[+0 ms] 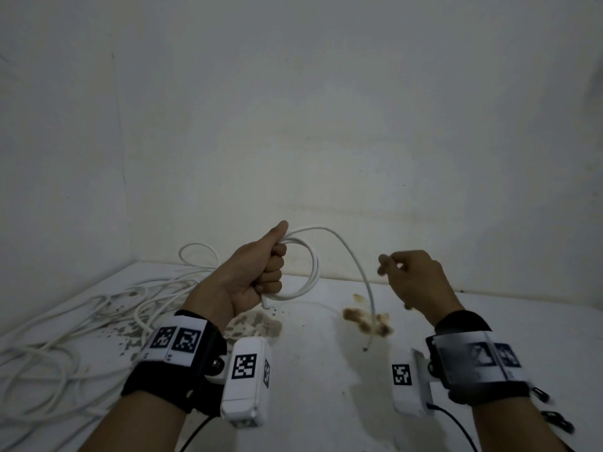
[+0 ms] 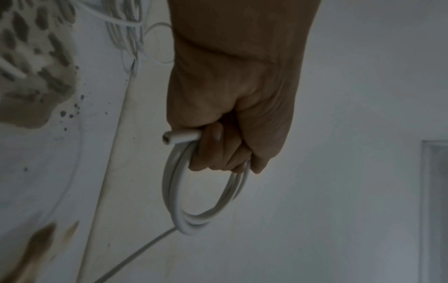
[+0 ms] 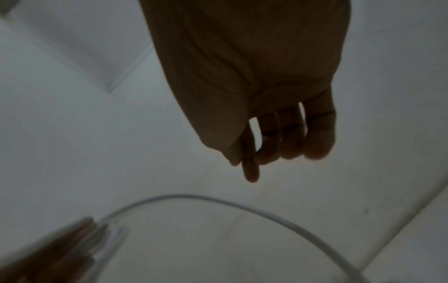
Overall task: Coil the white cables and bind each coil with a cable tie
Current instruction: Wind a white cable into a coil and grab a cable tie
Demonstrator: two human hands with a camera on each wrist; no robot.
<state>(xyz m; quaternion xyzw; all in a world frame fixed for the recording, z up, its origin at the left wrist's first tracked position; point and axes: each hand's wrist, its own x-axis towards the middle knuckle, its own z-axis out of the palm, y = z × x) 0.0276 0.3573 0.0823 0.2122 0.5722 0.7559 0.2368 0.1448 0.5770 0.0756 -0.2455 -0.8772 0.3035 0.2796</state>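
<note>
White walls meet a stained white table [image 1: 310, 370], and at its left lies a loose heap of white cables [image 1: 98, 308], waiting for later. My left hand [image 1: 257, 275] holds a small coil [image 1: 306, 272] in a closed fist above the table, so the loops do not spring apart. From this coil the free tail [image 1: 355, 259] arches down to the table. My right hand [image 1: 414, 278] is beside it, fingers relaxed and holding nothing, I think ready to take the tail for another loop.
</note>
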